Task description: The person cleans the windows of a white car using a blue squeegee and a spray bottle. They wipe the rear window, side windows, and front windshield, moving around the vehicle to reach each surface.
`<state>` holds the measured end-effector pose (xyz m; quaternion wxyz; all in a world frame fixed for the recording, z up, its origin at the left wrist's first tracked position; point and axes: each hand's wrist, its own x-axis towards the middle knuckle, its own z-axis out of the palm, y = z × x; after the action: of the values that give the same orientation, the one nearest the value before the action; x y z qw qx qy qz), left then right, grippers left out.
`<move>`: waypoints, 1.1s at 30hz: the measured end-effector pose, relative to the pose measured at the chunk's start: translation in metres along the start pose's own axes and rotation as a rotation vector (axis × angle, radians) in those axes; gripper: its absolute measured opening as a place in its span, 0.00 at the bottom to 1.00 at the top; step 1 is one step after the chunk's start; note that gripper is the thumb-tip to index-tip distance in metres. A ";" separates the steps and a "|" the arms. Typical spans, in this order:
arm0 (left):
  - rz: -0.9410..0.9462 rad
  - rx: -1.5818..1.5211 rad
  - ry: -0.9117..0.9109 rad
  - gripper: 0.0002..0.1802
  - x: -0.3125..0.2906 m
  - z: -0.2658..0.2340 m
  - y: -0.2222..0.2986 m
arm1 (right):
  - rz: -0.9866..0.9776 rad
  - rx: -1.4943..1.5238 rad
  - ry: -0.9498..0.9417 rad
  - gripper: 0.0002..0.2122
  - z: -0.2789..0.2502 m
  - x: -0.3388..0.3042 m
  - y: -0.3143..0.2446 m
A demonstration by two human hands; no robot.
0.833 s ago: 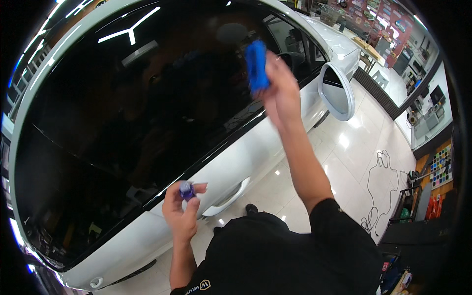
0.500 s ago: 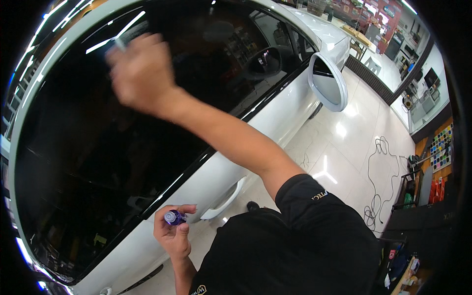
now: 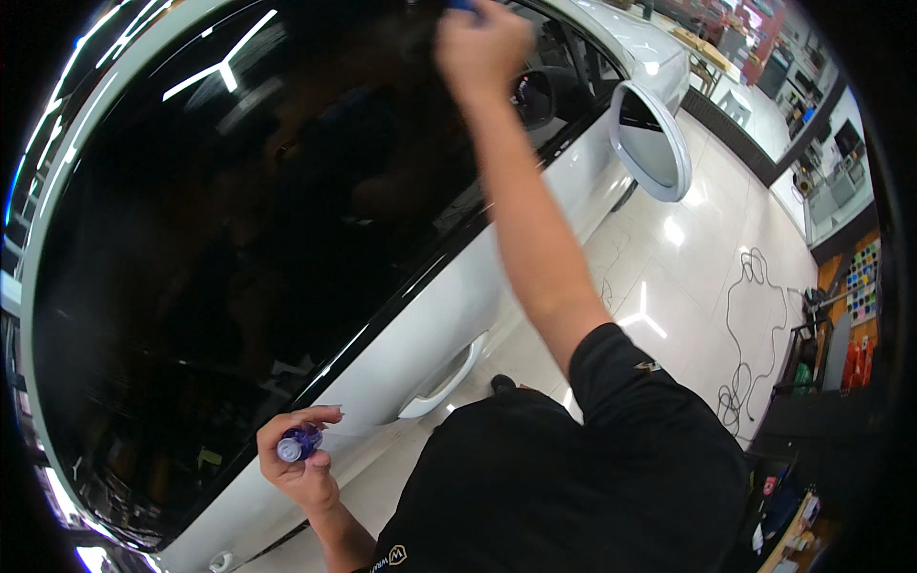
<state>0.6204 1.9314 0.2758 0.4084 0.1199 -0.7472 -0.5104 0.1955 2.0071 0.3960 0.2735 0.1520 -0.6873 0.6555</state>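
A small purple bottle with a pale, translucent cap [image 3: 290,449] is in the fingers of my left hand [image 3: 301,477], held low beside the car door. My right arm reaches far up across the dark side window [image 3: 258,191] of a white car. At the window's upper right, my right hand [image 3: 482,53] is closed, knuckles up. A bit of something blue [image 3: 462,5] shows at its fingers, cut off by the picture's top edge, so its kind stays unclear. The fingertips are mostly hidden.
The white side mirror [image 3: 651,143] juts out to the right of the window. Below the glass is the door handle [image 3: 444,382]. A black cable [image 3: 740,353] lies coiled on the shiny tiled floor [image 3: 659,258]. Shelving with red items [image 3: 857,363] stands at the right.
My right hand has swept rightward and a little upward across the window, from its upper left to its upper right. My left hand, still around the bottle, has shifted slightly left and down.
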 end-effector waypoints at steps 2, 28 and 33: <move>0.067 -0.071 -0.068 0.37 0.017 0.019 0.003 | -0.739 -0.157 0.245 0.05 0.060 -0.027 -0.018; 0.029 -0.052 0.088 0.37 -0.007 0.036 0.014 | -0.007 -0.301 0.362 0.15 -0.102 0.077 0.290; 0.029 -0.118 0.006 0.36 -0.021 0.025 0.011 | -0.194 -0.272 0.372 0.16 -0.044 0.067 0.157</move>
<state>0.6178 1.9655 0.2711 0.4242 0.0864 -0.7161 -0.5475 0.0598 2.0748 0.3056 0.4748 0.0559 -0.6892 0.5444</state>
